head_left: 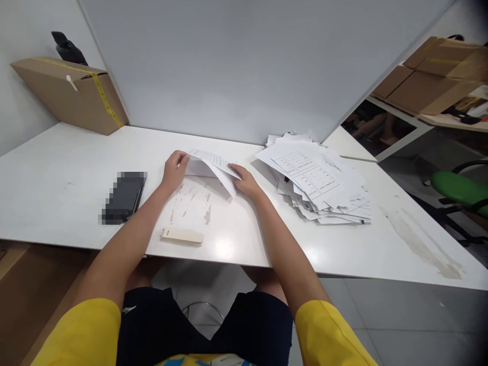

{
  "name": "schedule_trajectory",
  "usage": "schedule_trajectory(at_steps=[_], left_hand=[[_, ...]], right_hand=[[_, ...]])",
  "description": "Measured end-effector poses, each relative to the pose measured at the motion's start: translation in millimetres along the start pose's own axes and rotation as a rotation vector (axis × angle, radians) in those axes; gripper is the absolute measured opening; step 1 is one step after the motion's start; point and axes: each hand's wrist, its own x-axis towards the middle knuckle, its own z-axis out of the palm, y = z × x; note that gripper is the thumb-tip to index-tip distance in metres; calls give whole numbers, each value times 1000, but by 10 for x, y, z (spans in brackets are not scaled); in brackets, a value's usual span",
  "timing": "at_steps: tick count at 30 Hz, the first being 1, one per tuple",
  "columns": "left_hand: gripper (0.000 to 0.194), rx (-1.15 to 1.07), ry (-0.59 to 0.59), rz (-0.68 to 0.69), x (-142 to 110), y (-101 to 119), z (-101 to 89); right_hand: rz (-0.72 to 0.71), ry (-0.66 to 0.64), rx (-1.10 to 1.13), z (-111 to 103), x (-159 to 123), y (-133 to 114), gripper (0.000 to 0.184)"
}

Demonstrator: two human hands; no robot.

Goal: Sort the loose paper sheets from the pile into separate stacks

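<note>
Between my two hands are sheets of printed paper (215,161), bent and lifted off the white table (229,229). My left hand (176,170) pinches their left edge between thumb and fingers. On the other side, my right hand (244,180) grips the right edge, with a corner hanging down beside it. A cream-coloured stapler (182,236) lies near the front edge of the table, below the sheets. To the right of my right hand sits a messy stack of printed papers (316,178).
A dark flat device (124,198), partly pixelated, lies left of my left forearm. At the back left stands a cardboard box (80,94) with yellow tape. A grey partition (229,66) rises behind the table. Farther right are more cardboard boxes (430,76) and a green chair (461,185).
</note>
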Motion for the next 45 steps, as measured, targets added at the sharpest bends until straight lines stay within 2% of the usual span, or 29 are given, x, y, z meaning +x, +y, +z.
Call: schedule_trajectory(at_steps=[4,10,14,16,18,20,23,25,28,31,33,35,37,41,45], left_hand=[[32,41,20,19,-2,-29,-15],[27,135,32,43,22,-54,-68],[22,199,40,88,33,-94,-108],[21,229,13,147,31,-104,-125],[21,254,-24,213,25,-106,-138],[21,271,-52,262,19,-106,-145],[23,272,-58,287,12,-115,-149],[25,258,-42,285,11,-127,-150],[32,218,8,284,14,-140,-150],[42,130,65,305,23,-137,-145],[57,38,91,300,31,-126,-134],[77,-73,103,243,38,-106,-117],[83,-202,84,132,38,-72,-101],[55,-426,-64,-119,7,24,-107],[45,-612,-136,-196,-10,78,-154]], right_hand=[[13,-111,-11,-16,-43,-64,82],[157,-261,10,-188,-144,-266,73],[142,-388,67,-181,-205,-450,90],[115,-377,58,-75,-230,-563,100],[100,-317,-25,64,-252,-677,108],[70,-249,-177,188,-272,-772,107],[13,-209,-383,287,-297,-847,83],[-22,-178,-458,304,-306,-851,65],[-98,-54,-561,295,-303,-817,48],[-210,122,-637,237,-288,-786,42],[-319,274,-653,158,-281,-782,42],[-447,417,-652,56,-283,-792,42],[-547,530,-639,-47,-293,-810,40],[-572,672,-612,-193,-312,-836,37],[-562,693,-624,-264,-298,-818,35]])
